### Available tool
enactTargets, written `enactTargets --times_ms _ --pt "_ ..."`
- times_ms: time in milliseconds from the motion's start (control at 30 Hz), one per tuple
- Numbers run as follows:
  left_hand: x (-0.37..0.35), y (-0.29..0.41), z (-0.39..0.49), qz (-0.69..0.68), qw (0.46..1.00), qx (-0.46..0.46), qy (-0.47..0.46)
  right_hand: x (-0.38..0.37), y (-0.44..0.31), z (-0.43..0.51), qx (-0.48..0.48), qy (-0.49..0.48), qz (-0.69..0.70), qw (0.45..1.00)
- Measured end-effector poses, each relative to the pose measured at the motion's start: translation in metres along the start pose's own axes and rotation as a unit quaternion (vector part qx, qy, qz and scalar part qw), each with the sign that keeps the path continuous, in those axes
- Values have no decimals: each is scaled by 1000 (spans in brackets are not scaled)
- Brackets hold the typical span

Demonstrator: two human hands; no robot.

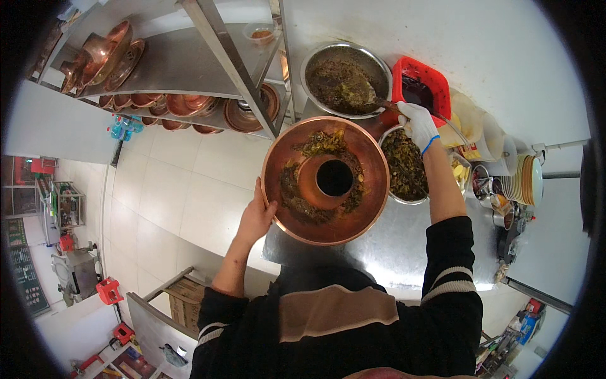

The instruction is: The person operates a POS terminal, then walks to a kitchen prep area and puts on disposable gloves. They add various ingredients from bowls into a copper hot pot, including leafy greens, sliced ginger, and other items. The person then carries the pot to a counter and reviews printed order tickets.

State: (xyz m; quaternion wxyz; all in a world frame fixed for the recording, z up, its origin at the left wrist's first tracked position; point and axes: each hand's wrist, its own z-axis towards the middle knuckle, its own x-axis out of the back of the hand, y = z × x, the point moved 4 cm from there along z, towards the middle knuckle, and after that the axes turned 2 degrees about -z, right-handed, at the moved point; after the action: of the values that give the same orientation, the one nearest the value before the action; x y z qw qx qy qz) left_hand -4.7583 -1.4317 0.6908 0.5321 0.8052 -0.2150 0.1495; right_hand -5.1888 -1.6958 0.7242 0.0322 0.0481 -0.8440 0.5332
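Observation:
My bare left hand (257, 215) grips the left rim of a copper hot pot (303, 227) with a central chimney (334, 177). Dark chopped greens (326, 142) lie in a ring around that chimney. My right hand (421, 124), in a white knit glove with a blue cuff, is closed on the handle of a wooden-handled spoon (389, 105). The spoon's head rests in a steel bowl (303, 78) of dark green paste-like food (336, 80). Below the gloved hand, a second steel bowl (411, 203) holds chopped preserved greens (402, 166).
A red plastic tub (444, 85) of dark liquid stands against the wall. Clear containers (490, 137) and stacked plates (521, 180) line the right side of the steel table (402, 237). A metal rack (213, 42) with copper pots (189, 104) rises at the left, near tiled floor (165, 175).

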Motion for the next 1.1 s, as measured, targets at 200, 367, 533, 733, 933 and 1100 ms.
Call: enactTargets --times_ms 200,367,533,733,933,1100 --pt "8 -7 26 65 995 -67 19 6 -23 -39 47 24 9 999" --pt "8 -8 39 65 989 -131 32 -26 -30 -87 81 -40 -33 995" --pt "8 -5 42 59 991 -120 27 -54 -10 -110 69 -133 4 989" --pt "6 -4 41 62 991 -112 37 -18 11 -132 59 -67 15 996" --pt "4 -7 36 41 997 -62 29 -11 12 -144 43 -29 45 998" --pt "0 -8 30 23 998 -57 35 -9 -5 -152 120 13 -133 984"
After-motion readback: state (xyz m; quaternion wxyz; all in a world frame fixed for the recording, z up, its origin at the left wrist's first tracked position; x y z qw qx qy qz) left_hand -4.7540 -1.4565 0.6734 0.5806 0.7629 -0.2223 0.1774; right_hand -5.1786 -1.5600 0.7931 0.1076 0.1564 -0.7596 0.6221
